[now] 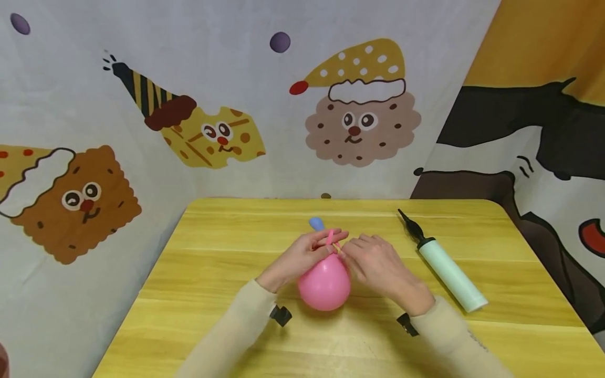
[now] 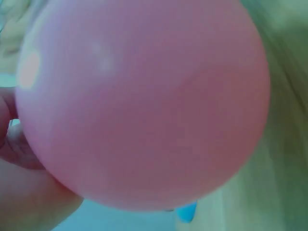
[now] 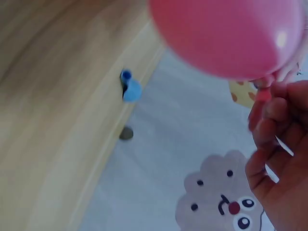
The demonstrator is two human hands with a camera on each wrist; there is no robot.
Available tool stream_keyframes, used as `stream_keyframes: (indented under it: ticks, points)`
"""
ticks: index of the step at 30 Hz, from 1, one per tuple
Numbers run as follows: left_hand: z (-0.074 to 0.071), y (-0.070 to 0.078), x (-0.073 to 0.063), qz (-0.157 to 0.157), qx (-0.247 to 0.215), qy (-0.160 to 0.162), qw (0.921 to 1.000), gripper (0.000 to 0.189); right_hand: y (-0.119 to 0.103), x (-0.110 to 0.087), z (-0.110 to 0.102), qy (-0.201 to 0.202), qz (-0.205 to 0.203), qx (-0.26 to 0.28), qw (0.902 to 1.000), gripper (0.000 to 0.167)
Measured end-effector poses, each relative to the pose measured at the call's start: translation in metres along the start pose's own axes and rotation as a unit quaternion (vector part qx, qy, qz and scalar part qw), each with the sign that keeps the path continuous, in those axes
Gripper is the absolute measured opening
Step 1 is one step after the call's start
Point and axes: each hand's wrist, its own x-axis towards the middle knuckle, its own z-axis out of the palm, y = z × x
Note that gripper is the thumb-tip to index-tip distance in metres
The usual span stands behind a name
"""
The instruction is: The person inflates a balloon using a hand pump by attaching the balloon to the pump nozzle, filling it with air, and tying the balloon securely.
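Observation:
A round, inflated pink balloon (image 1: pixel 324 286) sits between the two hands over the wooden table. My left hand (image 1: pixel 302 258) grips it near its neck, with a stretch of pink rubber looped up over the fingers. The right hand (image 1: pixel 378 262) pinches at the neck from the other side, its fingers curled. A small yellow-green strip (image 1: pixel 337 248) shows between the hands beside the neck. In the left wrist view the balloon (image 2: pixel 144 106) covers most of the hand. The right wrist view shows the right fingertips (image 3: pixel 276 108) right at the pink neck (image 3: pixel 260 103).
Beyond the left hand lies an uninflated blue balloon (image 1: pixel 316 224). A pale green hand pump (image 1: pixel 452 274) with a black nozzle lies on the right of the table (image 1: pixel 189 294). A printed cloth (image 1: pixel 227 31) with cartoon biscuits hangs behind the table's far edge.

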Motion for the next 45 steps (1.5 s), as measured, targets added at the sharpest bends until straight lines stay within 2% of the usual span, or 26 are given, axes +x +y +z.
stream_keyframes:
  ticks: [2,3,4,5,7,10,12,14,16,18,22,24,27,28,31,32,33,34,35,37,38,39,40,41,43,45]
  points:
    - [0.002,0.000,0.001,0.039,0.100,0.002,0.9942,0.046,-0.003,0.002,0.003,0.012,0.008,0.005,0.9999,0.022]
    - [0.004,0.000,0.002,0.065,0.158,0.008,0.9853,0.045,-0.005,0.003,0.004,0.019,0.012,0.008,0.9997,0.026]
    - [0.005,-0.001,0.003,0.092,0.218,0.020,0.9713,0.044,-0.006,0.003,0.006,0.027,0.017,0.011,0.9994,0.029]
    - [0.007,-0.003,0.003,0.118,0.274,0.034,0.9538,0.043,-0.008,0.003,0.008,0.034,0.020,0.014,0.9991,0.030]
    - [0.010,-0.007,0.002,0.160,0.371,0.071,0.9118,0.040,-0.011,0.004,0.012,0.048,0.025,0.017,0.9984,0.032]
    - [0.015,-0.015,0.001,0.204,0.471,0.129,0.8484,0.038,-0.015,0.004,0.016,0.065,0.035,0.028,0.9969,0.034]
    - [0.017,-0.021,0.002,0.231,0.507,0.159,0.8152,0.036,-0.016,0.004,0.017,0.075,0.042,0.035,0.9957,0.035]
    - [0.017,-0.026,0.003,0.264,0.525,0.181,0.7882,0.037,-0.017,0.006,0.018,0.083,0.048,0.042,0.9945,0.036]
    - [0.017,-0.031,0.005,0.295,0.530,0.196,0.7701,0.039,-0.016,0.008,0.018,0.091,0.052,0.042,0.9936,0.036]
    - [0.017,-0.035,0.007,0.317,0.529,0.205,0.7603,0.041,-0.016,0.010,0.017,0.095,0.055,0.041,0.9931,0.036]
    - [0.017,-0.041,0.008,0.334,0.535,0.215,0.7456,0.035,-0.016,0.011,0.015,0.083,0.064,0.019,0.9943,0.033]
    - [0.018,-0.044,0.007,0.336,0.538,0.220,0.7416,0.029,-0.018,0.011,0.015,0.072,0.063,0.004,0.9954,0.031]
    - [0.018,-0.048,0.003,0.350,0.519,0.232,0.7445,0.025,-0.023,0.012,0.015,0.066,0.049,-0.017,0.9965,0.028]
    - [0.018,-0.048,0.002,0.356,0.504,0.238,0.7500,0.026,-0.025,0.013,0.015,0.067,0.043,-0.020,0.9966,0.027]
    - [0.016,-0.047,0.001,0.369,0.451,0.248,0.7739,0.033,-0.028,0.014,0.012,0.063,0.036,-0.016,0.9972,0.025]
    - [0.016,-0.046,0.000,0.364,0.430,0.248,0.7883,0.034,-0.028,0.014,0.010,0.058,0.044,-0.007,0.9973,0.025]
    - [0.016,-0.044,-0.001,0.353,0.404,0.243,0.8085,0.035,-0.027,0.013,0.009,0.055,0.058,0.006,0.9968,0.023]
    - [0.016,-0.041,-0.001,0.335,0.374,0.234,0.8327,0.034,-0.026,0.012,0.007,0.051,0.079,0.024,0.9953,0.021]
    - [0.017,-0.039,-0.002,0.310,0.336,0.219,0.8621,0.033,-0.024,0.010,0.005,0.049,0.104,0.043,0.9924,0.018]
    - [0.017,-0.033,-0.004,0.250,0.224,0.172,0.9260,0.032,-0.019,0.006,0.003,0.053,0.158,0.090,0.9819,0.015]
    - [0.017,-0.030,-0.005,0.215,0.157,0.151,0.9518,0.031,-0.016,0.005,0.002,0.059,0.182,0.112,0.9751,0.013]
    - [0.016,-0.027,-0.005,0.184,0.095,0.132,0.9694,0.031,-0.014,0.003,0.001,0.063,0.203,0.133,0.9680,0.012]
    - [0.016,-0.025,-0.005,0.158,0.039,0.118,0.9797,0.032,-0.012,0.002,0.001,0.066,0.220,0.151,0.9614,0.012]
    - [0.015,-0.023,-0.006,0.137,-0.011,0.101,0.9854,0.032,-0.011,0.001,0.001,0.066,0.232,0.166,0.9561,0.013]
    - [0.012,-0.022,-0.006,0.111,-0.079,0.071,0.9881,0.036,-0.009,0.001,0.000,0.060,0.249,0.199,0.9458,0.016]
    - [0.009,-0.023,-0.007,0.099,-0.114,0.048,0.9874,0.040,-0.009,0.001,0.000,0.044,0.260,0.235,0.9356,0.017]
